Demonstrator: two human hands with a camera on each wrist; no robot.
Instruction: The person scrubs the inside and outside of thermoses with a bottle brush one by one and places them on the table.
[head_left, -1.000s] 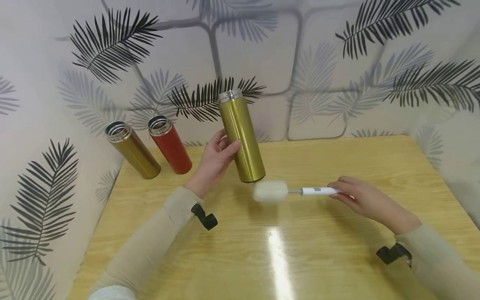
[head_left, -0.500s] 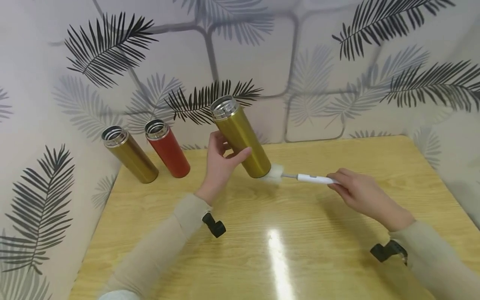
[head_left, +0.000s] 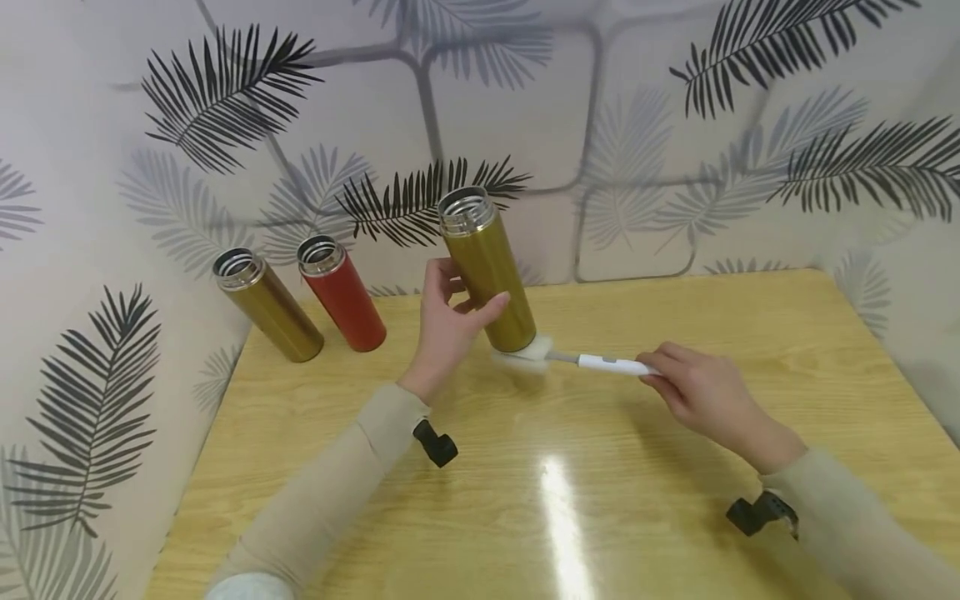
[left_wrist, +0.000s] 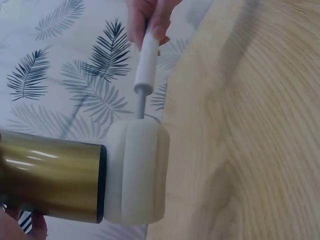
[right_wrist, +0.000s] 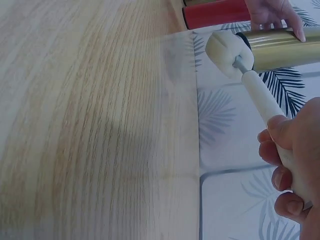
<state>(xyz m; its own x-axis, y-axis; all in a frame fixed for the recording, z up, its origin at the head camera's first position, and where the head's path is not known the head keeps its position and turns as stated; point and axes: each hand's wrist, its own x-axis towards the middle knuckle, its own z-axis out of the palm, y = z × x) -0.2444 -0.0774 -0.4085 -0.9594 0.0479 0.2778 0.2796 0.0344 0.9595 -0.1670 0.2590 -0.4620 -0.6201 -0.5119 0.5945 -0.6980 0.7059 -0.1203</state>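
Above the glossy pale-wood surface (head_left: pixel 675 517) — leaf-print walls around — the left hand (head_left: pixel 450 329) grips the tilted gold steel flask (head_left: pixel 487 279); the right hand (head_left: pixel 693 392) grips the white-handled sponge brush (head_left: pixel 592 363), pressed against its base.

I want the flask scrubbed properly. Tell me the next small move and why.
Probably sweep the sponge brush across the base of the gold flask: the left hand holds the flask tilted off the table, and the right hand presses the sponge head against its underside.
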